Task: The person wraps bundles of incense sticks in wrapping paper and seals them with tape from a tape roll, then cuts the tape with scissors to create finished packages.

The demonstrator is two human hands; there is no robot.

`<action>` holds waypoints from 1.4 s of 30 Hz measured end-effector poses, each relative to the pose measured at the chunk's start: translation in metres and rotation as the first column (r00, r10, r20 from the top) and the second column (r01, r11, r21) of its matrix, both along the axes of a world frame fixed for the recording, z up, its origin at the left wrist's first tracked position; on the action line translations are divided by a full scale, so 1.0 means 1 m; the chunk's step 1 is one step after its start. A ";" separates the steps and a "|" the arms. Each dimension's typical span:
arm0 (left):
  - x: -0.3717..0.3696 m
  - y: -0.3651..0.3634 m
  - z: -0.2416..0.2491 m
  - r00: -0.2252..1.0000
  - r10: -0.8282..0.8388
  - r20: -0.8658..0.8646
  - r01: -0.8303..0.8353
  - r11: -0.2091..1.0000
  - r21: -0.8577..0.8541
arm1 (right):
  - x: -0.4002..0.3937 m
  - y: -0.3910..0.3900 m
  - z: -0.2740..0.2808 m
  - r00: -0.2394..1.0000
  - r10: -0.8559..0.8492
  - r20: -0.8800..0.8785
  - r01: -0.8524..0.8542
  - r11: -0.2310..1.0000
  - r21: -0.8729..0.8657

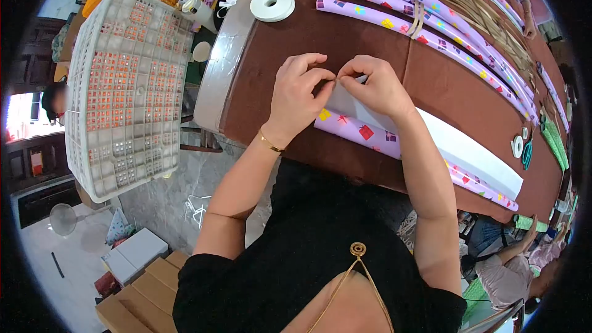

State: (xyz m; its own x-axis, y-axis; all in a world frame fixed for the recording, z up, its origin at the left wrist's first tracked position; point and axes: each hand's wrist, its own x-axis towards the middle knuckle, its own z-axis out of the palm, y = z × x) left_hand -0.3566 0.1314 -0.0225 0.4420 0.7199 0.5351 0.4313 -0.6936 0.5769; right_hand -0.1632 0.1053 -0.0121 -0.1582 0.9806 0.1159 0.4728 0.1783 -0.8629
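Observation:
My left hand [299,91] and my right hand [377,86] meet at the fingertips over the table, each in a pinch. What they pinch, if anything, is too small to make out. Just below the fingers lies a lilac wrapping paper roll [364,132] with coloured gift prints. Its loose white flap [468,151] is folded back along the far side, and its left corner reaches up to my fingers. Beyond my hands, several more lilac rolls [376,20] lie side by side, with a tan band [418,12] across them.
A white tape roll [272,4] rests on the brown tablecloth [259,68] at the far left. Scissors [527,154] and a small tape roll [517,146] lie right, near a green roll [554,142]. A white crate [132,92] stands left. Another person [512,271] sits at lower right.

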 end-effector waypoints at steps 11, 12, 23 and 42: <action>0.001 -0.003 0.002 0.957 0.051 0.286 0.121 0.826 -0.551 | 0.000 -0.001 0.005 1.000 0.006 0.007 -0.006 1.000 -0.002; 0.001 -0.003 0.002 0.946 0.062 0.318 0.155 0.775 -0.613 | 0.000 -0.001 0.005 1.000 0.008 0.016 -0.008 1.000 0.003; 0.004 -0.002 0.000 0.998 0.014 0.056 -0.014 1.000 -0.002 | 0.001 0.000 0.000 1.000 0.028 0.005 -0.029 0.998 0.056; 0.018 -0.006 -0.001 0.990 0.139 0.032 -0.137 0.988 -0.074 | 0.002 0.002 -0.004 0.996 0.053 0.074 -0.069 0.970 0.235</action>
State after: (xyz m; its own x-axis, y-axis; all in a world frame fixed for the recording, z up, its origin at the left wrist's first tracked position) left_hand -0.3385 0.1254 -0.0230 0.3165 0.8095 0.4946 0.4974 -0.5856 0.6401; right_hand -0.1616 0.1075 -0.0158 -0.2318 0.9148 0.3307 0.5103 0.4038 -0.7593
